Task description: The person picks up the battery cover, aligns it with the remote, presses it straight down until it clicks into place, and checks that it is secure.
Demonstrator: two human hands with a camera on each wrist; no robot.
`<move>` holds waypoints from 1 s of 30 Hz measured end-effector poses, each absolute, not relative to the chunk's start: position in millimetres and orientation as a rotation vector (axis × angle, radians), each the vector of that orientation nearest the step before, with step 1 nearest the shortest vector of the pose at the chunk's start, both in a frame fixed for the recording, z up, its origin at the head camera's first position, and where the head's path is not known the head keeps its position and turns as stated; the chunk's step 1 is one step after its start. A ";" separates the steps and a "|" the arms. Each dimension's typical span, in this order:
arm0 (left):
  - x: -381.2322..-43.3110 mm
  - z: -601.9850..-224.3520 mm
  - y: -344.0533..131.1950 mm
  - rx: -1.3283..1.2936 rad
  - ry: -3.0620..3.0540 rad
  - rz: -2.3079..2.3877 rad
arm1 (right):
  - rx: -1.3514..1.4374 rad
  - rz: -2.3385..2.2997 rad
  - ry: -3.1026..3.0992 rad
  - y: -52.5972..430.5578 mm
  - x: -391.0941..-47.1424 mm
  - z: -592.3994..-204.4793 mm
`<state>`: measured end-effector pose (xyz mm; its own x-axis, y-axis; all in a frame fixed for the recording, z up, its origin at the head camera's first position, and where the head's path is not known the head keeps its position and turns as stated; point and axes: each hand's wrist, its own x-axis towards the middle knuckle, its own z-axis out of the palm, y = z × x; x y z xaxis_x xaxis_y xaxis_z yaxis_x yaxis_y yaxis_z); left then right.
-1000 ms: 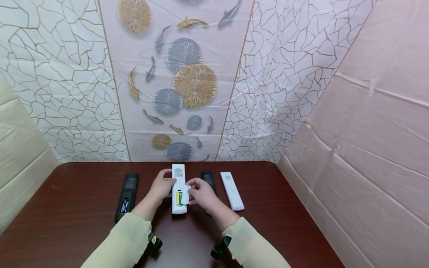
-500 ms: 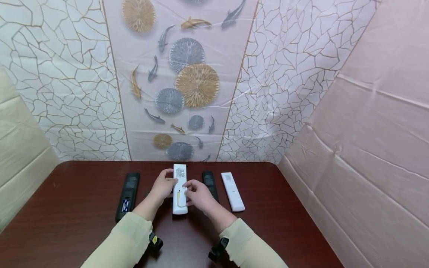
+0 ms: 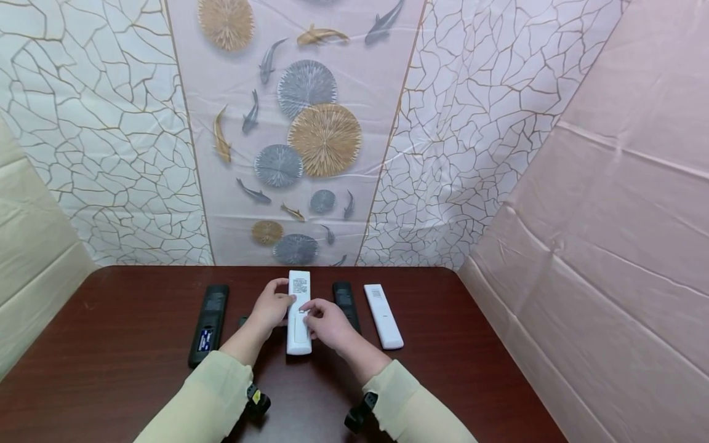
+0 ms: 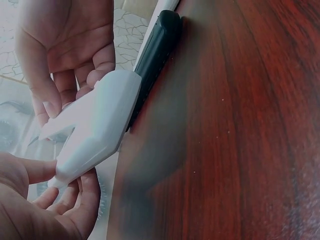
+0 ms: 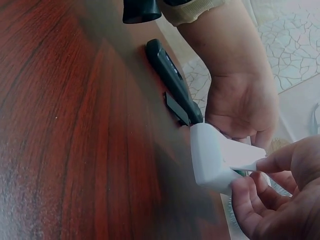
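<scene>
A white remote control lies back side up between both hands, raised off the table. My left hand grips its left side, thumb on the back. My right hand pinches the white battery cover over the battery compartment. Seen from the right wrist, the cover is tilted, one end away from the remote's body, with a bit of green showing under it. In the left wrist view, my right hand holds the cover's raised end and my left hand the remote's far end.
A black remote with exposed batteries lies on the left of the dark red table. Beside my left wrist is a small black piece. Another black remote and a white remote lie on the right.
The battery cover has moved left with my right hand, from beside the compartment to over it, hiding the batteries in the head view. My left hand keeps its hold on the remote.
</scene>
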<state>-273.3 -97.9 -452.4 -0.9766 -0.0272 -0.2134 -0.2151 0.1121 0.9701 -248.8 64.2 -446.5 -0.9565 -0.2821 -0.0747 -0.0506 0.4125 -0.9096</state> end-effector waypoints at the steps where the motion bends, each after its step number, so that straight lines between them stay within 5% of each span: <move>1: -273.0 -452.2 -97.7 -0.244 2.232 1.987 | -0.293 -1.561 2.454 64.4 -248.8 -446.5; 30: -268.7 -447.0 -95.1 -0.233 2.228 1.996 | -0.280 -1.511 2.552 65.3 -250.8 -449.5</move>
<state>-268.7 -95.1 -447.0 -0.9781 -0.0211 -0.2070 -0.2081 0.1073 0.9722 -250.8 65.3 -449.5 -0.9693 -0.2419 -0.0434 -0.0783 0.4713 -0.8785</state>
